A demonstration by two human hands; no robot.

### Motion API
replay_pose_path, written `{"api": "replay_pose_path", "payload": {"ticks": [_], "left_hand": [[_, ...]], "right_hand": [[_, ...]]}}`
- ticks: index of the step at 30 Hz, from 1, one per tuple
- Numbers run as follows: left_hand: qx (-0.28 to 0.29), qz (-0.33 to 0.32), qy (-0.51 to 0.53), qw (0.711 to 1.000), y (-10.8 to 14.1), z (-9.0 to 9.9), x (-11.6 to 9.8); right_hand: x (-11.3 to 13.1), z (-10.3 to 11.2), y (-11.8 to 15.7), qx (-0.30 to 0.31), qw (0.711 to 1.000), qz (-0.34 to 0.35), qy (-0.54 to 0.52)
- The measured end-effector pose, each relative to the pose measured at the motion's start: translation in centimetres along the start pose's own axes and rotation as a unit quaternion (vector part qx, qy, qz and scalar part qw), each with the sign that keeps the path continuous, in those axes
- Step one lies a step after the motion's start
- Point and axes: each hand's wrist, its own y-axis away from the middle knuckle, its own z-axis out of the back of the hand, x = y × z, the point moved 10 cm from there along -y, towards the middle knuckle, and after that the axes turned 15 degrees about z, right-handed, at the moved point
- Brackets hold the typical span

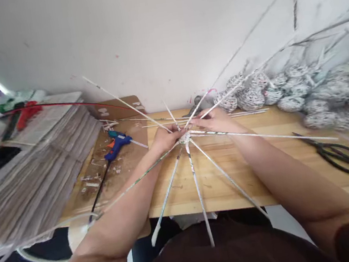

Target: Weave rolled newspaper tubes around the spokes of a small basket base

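Observation:
Long rolled-paper sticks spread outward like spokes from a small woven paper base [185,138], held above the wooden table. My left hand [165,138] is closed on the left side of this base, its fingertips at the hub. From the right, my right hand [212,119] pinches at the paper sticks just beyond the hub. One paper stick [200,197] points toward my body, and another paper stick [270,136] reaches out to the right over my forearm. The fingertips partly hide the centre of the weave.
A blue glue gun [118,145] lies on a brown board with paper scraps. At left rises a stack of newspapers [36,169] with red-handled tool [27,114] on top. Black scissors [338,154] lie right. Several woven paper balls [251,98] sit against the wall.

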Motion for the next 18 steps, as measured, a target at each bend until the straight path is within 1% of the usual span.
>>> {"api": "replay_pose_path", "payload": {"ticks": [3,4,6,8,10,11,13,15,17,18], "left_hand": [[-0.024,-0.023,0.055,0.998,-0.5,0.7,-0.3],[-0.027,-0.031,0.082,0.996,-0.5,0.9,-0.4],[-0.019,-0.054,0.128,0.99,-0.1,0.8,-1.1],[0.004,-0.083,0.147,0.986,0.7,0.2,-2.1],[0.041,-0.104,0.163,0.98,1.7,-0.8,-3.1],[0.057,-0.104,0.161,0.98,2.2,-1.3,-3.5],[0.062,-0.112,0.158,0.979,2.9,-1.7,-4.0],[0.033,-0.13,0.169,0.976,3.4,-1.3,-4.5],[-0.006,-0.149,0.194,0.969,3.6,-0.4,-4.7],[-0.024,-0.154,0.209,0.965,3.5,0.1,-4.6]], "right_hand": [[-0.2,2.4,-0.3,-0.047,0.996,-0.019,0.073],[0.1,3.6,-0.3,-0.079,0.991,-0.02,0.109],[1.1,4.9,0.0,-0.105,0.98,-0.013,0.169],[2.1,5.1,0.2,-0.092,0.976,0.002,0.198],[2.6,4.7,0.3,-0.073,0.978,0.005,0.193],[2.7,4.6,0.4,-0.071,0.981,0.003,0.179],[2.6,4.0,0.3,-0.072,0.991,0.0,0.117],[2.4,3.0,0.0,-0.068,0.998,0.004,0.004],[2.2,2.0,-0.2,-0.061,0.992,0.005,-0.106],[2.1,1.7,-0.3,-0.062,0.988,0.007,-0.142]]}}
